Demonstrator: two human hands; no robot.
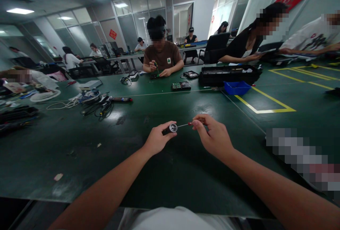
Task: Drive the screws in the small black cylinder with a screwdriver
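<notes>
My left hand is closed around a small black cylinder, its silver-rimmed round end turned to the right. Whether it is a flashlight or some other part, I cannot tell. Between the fingers of my right hand is a screwdriver with a reddish handle. Its thin metal shaft points left, and the tip reaches the cylinder's round end; I cannot make out whether it is inside. Both hands are above the green table.
Across the table a person works with a screwdriver. Before them lie a hard drive, a long black casing and a blue bin. Tangled cables lie at left. A pixelated object is at right, beyond it yellow tape.
</notes>
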